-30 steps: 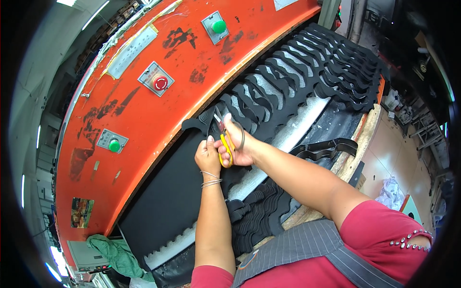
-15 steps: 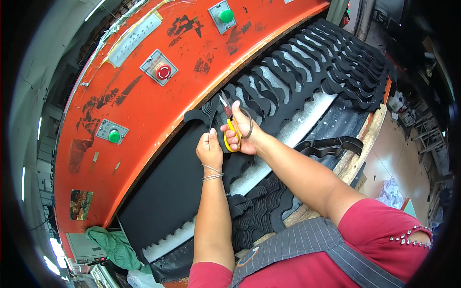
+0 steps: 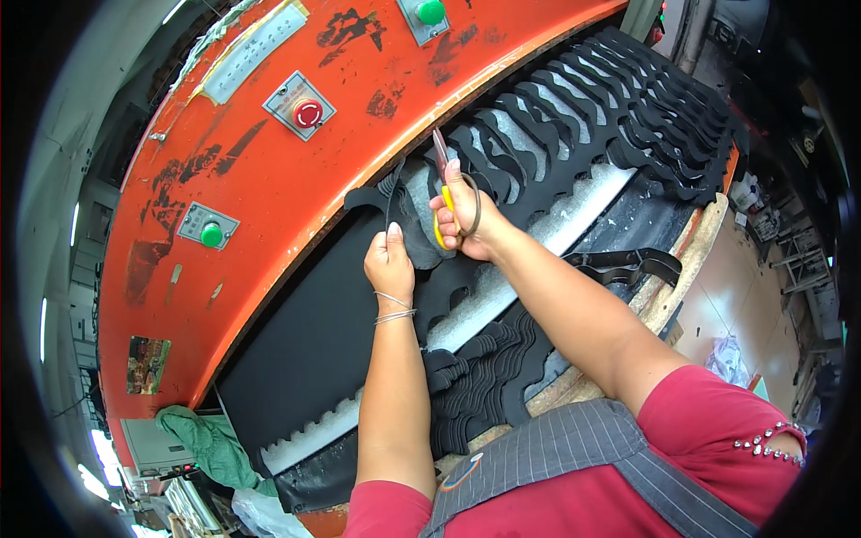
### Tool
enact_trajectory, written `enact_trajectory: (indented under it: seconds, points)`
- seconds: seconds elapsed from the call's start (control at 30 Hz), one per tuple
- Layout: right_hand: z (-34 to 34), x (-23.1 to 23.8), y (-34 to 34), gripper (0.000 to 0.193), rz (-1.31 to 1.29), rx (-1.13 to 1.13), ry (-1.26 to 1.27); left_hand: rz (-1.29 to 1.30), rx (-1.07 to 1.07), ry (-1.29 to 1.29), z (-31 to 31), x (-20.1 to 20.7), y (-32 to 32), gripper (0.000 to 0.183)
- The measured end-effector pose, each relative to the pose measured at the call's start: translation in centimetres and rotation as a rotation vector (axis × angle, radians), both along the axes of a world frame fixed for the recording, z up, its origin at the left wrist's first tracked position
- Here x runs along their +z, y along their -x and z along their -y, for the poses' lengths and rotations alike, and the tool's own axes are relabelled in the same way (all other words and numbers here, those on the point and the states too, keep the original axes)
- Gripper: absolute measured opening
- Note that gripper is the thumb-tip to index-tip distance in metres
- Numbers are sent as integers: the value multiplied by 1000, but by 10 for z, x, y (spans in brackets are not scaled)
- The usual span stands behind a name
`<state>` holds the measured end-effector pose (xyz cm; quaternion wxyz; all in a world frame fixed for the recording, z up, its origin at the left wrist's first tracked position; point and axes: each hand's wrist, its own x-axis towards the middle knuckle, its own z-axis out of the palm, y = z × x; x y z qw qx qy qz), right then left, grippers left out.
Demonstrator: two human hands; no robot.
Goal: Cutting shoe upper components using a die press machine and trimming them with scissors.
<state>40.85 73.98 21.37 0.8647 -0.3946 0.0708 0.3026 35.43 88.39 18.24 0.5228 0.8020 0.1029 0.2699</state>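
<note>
My left hand (image 3: pixel 389 264) is closed, thumb against fingers, on a thin strip of black foam-like sheet (image 3: pixel 391 199) that runs up toward the orange machine. Just to its right, my right hand (image 3: pixel 468 215) grips a pair of scissors (image 3: pixel 440 154) with yellow handles, blades pointing up and away. The blades look closed and stand apart from the strip. Between the hands, a pale grey surface (image 3: pixel 421 193) shows through a gap in the sheet. The broad black sheet (image 3: pixel 314 309) lies under and left of my left hand.
An orange machine beam (image 3: pixel 224 224) with green buttons and a red button (image 3: pixel 307 113) arches over the far side. Wavy cut black strips (image 3: pixel 574 99) spread to the right. Nearer lie stacked wavy black pieces (image 3: pixel 489 377) and a curved black band (image 3: pixel 632 263) by the wooden edge.
The scissors and my right hand have moved up and slightly right, away from my left hand. Pale surface now shows between the hands. My left hand has shifted slightly up.
</note>
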Motion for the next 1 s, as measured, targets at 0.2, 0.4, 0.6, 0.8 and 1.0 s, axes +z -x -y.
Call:
enact_trajectory:
  seconds: [0.2, 0.4, 0.6, 0.8, 1.0]
  points:
    - [22, -5, 26, 78, 121, 239, 329, -83, 146, -324, 30, 6, 16, 32]
    - [23, -19, 27, 74, 81, 255, 313, -281, 31, -687, 35, 2, 20, 28]
    - [31, -18, 28, 77, 26, 261, 227, -246, -296, 382, 2, 4, 25, 24]
    - [45, -7, 94, 88, 19, 546, 208, -309, -284, 399, -11, 6, 29, 24]
    - [51, -29, 130, 85, -42, 468, 145, -451, -362, 199, -13, 10, 20, 28]
